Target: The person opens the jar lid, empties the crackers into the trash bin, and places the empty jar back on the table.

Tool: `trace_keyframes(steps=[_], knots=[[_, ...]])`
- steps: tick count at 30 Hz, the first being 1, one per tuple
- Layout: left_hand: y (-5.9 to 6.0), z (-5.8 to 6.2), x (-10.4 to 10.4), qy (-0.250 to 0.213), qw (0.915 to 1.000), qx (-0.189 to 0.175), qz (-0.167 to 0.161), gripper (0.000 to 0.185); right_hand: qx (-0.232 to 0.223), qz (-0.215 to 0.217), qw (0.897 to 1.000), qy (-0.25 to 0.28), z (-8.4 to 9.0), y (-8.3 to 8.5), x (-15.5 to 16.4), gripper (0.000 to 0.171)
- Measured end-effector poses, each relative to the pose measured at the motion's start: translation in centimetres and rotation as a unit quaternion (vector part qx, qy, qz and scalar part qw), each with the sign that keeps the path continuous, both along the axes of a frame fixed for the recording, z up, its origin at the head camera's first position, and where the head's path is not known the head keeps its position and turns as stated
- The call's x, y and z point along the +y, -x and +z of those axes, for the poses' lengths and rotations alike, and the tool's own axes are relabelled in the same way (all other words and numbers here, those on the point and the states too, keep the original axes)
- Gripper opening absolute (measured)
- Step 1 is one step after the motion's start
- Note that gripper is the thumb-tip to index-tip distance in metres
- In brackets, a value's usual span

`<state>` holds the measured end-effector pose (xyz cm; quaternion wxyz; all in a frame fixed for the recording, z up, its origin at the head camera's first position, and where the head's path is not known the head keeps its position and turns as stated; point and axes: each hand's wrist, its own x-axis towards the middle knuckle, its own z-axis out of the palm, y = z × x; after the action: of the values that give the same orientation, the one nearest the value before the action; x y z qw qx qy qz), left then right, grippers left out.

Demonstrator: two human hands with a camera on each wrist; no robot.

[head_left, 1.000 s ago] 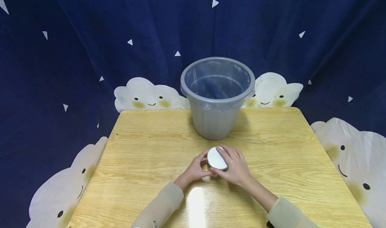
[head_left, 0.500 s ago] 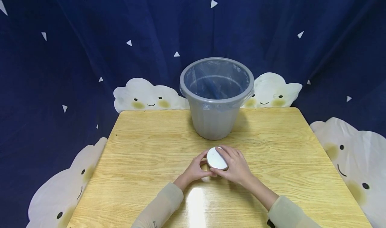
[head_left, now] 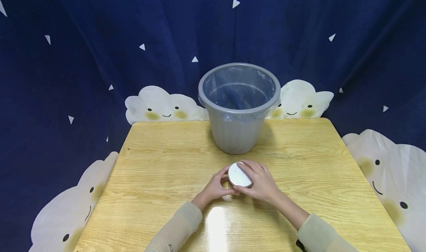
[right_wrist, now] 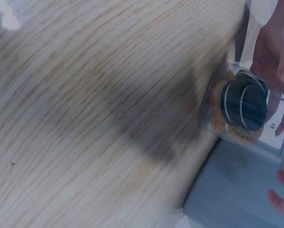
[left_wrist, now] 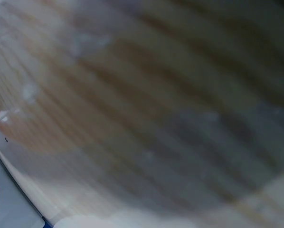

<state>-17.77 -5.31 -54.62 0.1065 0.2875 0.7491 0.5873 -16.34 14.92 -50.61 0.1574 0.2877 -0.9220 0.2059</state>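
A clear jar [right_wrist: 208, 107] with a round white lid [head_left: 237, 176] stands between both hands, in front of the bucket. Through its wall the right wrist view shows dark round pieces with pale stripes [right_wrist: 244, 107] and tan, biscuit-like pieces [right_wrist: 246, 134]. My left hand [head_left: 215, 187] curls round the jar's body from the left. From the right, my right hand [head_left: 261, 183] grips the lid, fingers over its far edge and thumb at the near edge. The lid hides most of the jar in the head view. The left wrist view is mostly blurred wood grain.
Beyond the hands a grey bucket [head_left: 237, 131] lined with a clear bag stands on the wooden table [head_left: 159, 163]. Behind hangs a dark blue curtain [head_left: 173, 30] with white triangles. Smiling white cloud shapes [head_left: 163, 107] line the table's back and sides.
Hands, jar and lid keep almost the same place. The right hand and forearm have shifted very slightly to the right.
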Motion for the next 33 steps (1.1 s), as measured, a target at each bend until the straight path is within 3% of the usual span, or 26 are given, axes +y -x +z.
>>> trace_keyframes(steps=[15, 21, 24, 33], knots=[[0.1, -0.5, 0.0, -0.019, 0.9996, 0.020, -0.007, 0.084, -0.011, 0.040, 0.999, -0.026, 0.5, 0.5, 0.6, 0.074], [0.6, -2.3, 0.3, -0.029, 0.9988, 0.038, 0.006, 0.086, -0.023, 0.050, 0.998, -0.032, 0.6, 0.8, 0.8, 0.075], [0.9, -3.3, 0.3, -0.025, 0.9992, 0.029, 0.011, 0.087, -0.025, 0.055, 0.998, -0.035, 0.7, 0.9, 0.8, 0.074], [1.1, -3.6, 0.3, -0.029, 0.9995, 0.012, 0.001, 0.089, -0.028, 0.070, 0.996, -0.052, 1.1, 1.1, 1.0, 0.073]])
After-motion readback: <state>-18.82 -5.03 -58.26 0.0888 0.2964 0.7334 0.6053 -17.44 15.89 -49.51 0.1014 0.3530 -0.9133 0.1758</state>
